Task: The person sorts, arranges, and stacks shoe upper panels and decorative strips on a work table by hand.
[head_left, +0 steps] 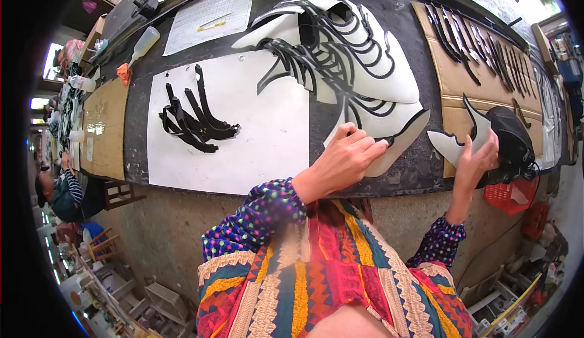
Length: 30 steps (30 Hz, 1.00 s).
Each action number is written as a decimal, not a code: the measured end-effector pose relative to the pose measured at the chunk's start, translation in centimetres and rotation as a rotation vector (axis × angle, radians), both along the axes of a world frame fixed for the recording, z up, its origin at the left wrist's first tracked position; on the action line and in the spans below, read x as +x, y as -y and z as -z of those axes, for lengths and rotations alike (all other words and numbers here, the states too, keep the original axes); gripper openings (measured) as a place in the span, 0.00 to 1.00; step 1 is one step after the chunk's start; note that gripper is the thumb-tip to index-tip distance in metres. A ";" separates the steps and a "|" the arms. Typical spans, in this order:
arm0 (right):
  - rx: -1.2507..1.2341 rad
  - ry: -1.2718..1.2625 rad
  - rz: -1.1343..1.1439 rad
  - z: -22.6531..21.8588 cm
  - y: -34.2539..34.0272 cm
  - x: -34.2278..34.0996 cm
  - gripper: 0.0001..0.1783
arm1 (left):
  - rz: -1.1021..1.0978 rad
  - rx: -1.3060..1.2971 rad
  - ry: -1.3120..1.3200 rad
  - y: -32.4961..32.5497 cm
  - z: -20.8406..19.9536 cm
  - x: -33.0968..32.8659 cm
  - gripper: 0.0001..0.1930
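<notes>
My left hand [344,160] is closed, its thumb and fingers on the near edge of a white shoe-upper piece with black edging [404,132]. That piece lies by the near end of a fanned stack of similar white pieces [380,64] with curved black trim. Over to the right, my right hand [477,155] grips another white, black-edged upper piece [447,147], its pointed ends sticking out leftward. A black bag-like object [511,137] sits just beyond the right fingers. Part of each hand's grip is hidden.
Black strips [194,119] lie in a pile on a white sheet [243,167]. More dark strips line a cardboard sheet [453,104] at right. A squeeze bottle [146,41] and papers [210,18] are farther back. A red basket [505,198] stands below the table edge.
</notes>
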State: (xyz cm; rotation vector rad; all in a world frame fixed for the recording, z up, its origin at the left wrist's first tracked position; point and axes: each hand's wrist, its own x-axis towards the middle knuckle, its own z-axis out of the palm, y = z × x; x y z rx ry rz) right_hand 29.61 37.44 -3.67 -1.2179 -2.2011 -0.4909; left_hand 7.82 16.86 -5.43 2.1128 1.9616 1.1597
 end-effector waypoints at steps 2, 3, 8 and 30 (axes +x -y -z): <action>-0.404 -0.221 -0.175 -0.5 1.8 -2.3 0.27 | -0.020 -0.053 -0.018 -0.5 0.1 -0.1 0.13; -0.802 -0.441 -0.343 -0.7 2.9 -3.5 0.26 | -0.016 -0.054 -0.013 -0.7 0.4 -0.2 0.13; -1.050 -0.454 -0.532 1.4 5.4 -8.2 0.33 | -0.093 -0.038 -0.039 -1.2 2.8 -0.3 0.12; -1.048 -0.169 -0.432 0.0 1.4 -9.9 0.33 | -0.228 -0.035 0.148 -1.1 1.4 1.2 0.16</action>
